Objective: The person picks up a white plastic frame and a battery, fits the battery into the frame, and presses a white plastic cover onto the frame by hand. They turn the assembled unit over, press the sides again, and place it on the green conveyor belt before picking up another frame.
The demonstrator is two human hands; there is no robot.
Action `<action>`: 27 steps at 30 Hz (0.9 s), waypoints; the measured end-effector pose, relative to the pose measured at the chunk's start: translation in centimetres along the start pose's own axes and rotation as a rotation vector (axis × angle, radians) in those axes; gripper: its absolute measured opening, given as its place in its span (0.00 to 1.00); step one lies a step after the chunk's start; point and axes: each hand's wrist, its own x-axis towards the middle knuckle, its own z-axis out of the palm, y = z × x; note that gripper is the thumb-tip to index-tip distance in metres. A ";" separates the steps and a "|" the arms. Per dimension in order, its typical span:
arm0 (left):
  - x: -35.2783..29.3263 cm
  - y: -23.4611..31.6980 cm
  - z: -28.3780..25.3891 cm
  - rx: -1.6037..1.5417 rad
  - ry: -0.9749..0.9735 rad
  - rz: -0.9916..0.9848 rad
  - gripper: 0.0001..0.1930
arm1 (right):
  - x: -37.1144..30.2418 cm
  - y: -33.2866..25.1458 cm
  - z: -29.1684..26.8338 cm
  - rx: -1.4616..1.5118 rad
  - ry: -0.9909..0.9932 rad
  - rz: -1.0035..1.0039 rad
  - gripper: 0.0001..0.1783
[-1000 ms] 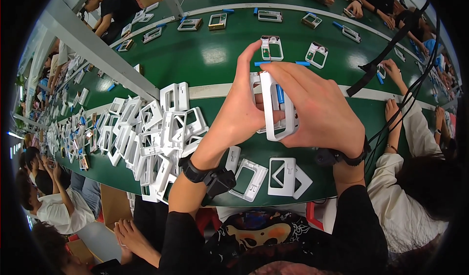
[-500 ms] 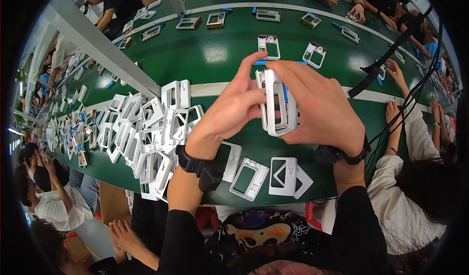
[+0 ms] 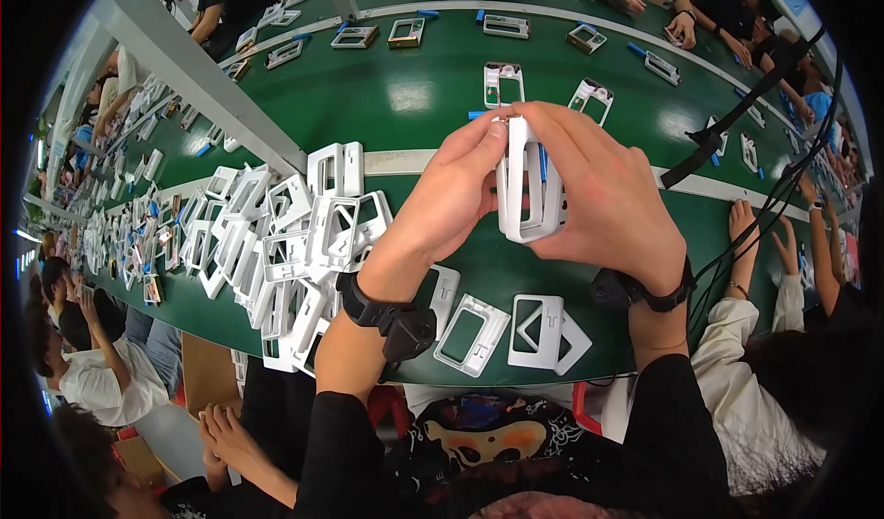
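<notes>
White frame (image 3: 527, 183) partly hidden behind right hand (image 3: 612, 201); far-left parts (image 3: 110, 233) too small.

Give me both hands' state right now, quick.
Left hand: closed on the white plastic frames, fingertips at their top edge.
Right hand: closed around the same frames from the right side.

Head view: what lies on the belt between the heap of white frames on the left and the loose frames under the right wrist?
The left hand and its forearm cross that gap above the green belt; one flat white frame lies partly beneath the wrist.
</notes>
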 end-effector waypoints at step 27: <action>0.1 -0.2 -0.1 0.171 -0.043 0.136 0.26 | 0.8 0.3 0.4 0.236 0.035 0.045 0.54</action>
